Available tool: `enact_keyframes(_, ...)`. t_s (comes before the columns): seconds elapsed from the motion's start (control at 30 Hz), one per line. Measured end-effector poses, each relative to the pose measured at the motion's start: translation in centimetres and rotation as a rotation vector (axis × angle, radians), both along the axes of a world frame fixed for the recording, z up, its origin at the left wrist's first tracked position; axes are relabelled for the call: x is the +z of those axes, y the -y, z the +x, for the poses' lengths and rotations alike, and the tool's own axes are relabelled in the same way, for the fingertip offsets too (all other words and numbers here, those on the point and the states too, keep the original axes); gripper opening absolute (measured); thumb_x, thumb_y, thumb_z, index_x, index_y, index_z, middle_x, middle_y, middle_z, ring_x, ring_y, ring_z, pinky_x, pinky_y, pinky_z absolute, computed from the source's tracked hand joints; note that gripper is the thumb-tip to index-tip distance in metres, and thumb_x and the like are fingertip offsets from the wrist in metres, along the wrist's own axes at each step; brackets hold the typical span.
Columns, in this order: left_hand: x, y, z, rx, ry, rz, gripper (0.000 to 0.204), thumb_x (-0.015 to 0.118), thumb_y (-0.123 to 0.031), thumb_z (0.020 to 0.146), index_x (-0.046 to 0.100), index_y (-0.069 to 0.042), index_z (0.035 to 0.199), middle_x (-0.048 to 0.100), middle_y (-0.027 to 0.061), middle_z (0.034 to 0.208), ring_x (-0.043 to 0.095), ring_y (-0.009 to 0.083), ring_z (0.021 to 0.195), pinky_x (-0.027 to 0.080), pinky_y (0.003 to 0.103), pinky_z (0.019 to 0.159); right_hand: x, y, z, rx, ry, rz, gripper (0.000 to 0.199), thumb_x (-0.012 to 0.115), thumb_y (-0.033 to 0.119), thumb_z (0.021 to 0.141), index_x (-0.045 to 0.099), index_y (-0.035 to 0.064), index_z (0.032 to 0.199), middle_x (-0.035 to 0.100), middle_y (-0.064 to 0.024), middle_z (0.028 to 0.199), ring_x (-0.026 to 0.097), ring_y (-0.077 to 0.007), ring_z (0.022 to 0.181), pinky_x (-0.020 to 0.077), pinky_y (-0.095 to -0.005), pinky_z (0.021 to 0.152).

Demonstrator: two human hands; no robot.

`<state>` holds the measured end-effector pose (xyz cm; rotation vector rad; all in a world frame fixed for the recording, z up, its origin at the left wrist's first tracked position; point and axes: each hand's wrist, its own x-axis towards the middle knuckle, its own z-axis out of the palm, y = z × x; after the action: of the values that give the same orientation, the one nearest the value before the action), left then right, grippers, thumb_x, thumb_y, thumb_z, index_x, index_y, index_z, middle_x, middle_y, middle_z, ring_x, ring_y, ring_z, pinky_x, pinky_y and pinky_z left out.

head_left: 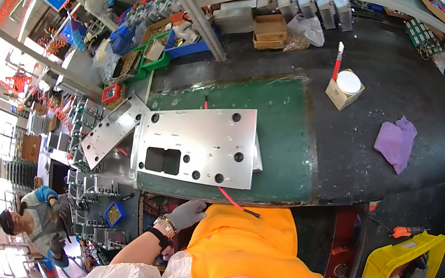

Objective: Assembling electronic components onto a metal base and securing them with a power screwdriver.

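Observation:
My left hand (187, 214), in a grey glove with a bracelet or watch at the wrist, hovers by the bench's front edge beside my orange apron (247, 234). Its fingers are loosely extended and hold nothing visible. My right hand (417, 277), also gloved, reaches into a yellow plastic crate (369, 275) at the lower right; its fingers are hard to make out there. In front of me a silver metal panel (199, 135) with several black round feet and a rectangular cutout lies on a green mat (289, 126). A red cable (230, 198) sticks out from under it.
A narrower metal piece (112, 132) adjoins the panel's left. Farther right are a purple cloth (395, 143) and a box (342, 97) with a white round lid and a red stick. An orange-handled tool (408, 232) lies at the crate's rim. Another person (41, 218) works at left.

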<state>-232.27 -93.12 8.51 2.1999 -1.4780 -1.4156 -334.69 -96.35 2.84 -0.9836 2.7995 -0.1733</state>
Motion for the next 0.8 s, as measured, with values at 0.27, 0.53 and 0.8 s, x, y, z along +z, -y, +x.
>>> enact_keyframes(0.27,3.2,5.0,0.9,0.074,-0.340,-0.159,0.036,0.065,-0.020,0.092,0.054,-0.002,0.121,0.063,0.0124,0.110,0.062,0.0192,0.099,0.050,0.032,0.088,19.5,1.9,23.9,0.288,-0.252,-0.304,0.045,0.053,0.018,0.096,0.046,0.0035,0.138,0.059,-0.0143,0.129,0.056,-0.0246,0.118,0.0412,-0.0334,0.099)
enact_keyframes(0.53,6.4,7.1,7.2,0.123,-1.003,-0.143,0.047,0.064,-0.020,0.095,0.045,-0.001,0.134,0.054,0.0075,0.121,0.054,0.0150,0.109,0.046,0.031,0.097,22.5,10.1,69.4,0.790,0.617,-0.558,0.044,0.061,0.005,0.085,0.055,-0.0019,0.127,0.060,-0.0078,0.118,0.055,-0.0176,0.112,0.0410,-0.0315,0.099)
enact_keyframes(0.8,10.2,5.0,16.5,0.321,-1.553,-0.340,0.112,0.071,-0.070,0.070,0.022,-0.009,0.151,0.034,0.0133,0.146,0.039,0.0239,0.134,0.036,0.041,0.110,23.0,10.4,99.9,1.748,0.309,-0.337,0.054,0.065,0.005,0.079,0.050,0.0041,0.131,0.066,-0.0151,0.097,0.067,-0.0322,0.086,0.0543,-0.0390,0.071)
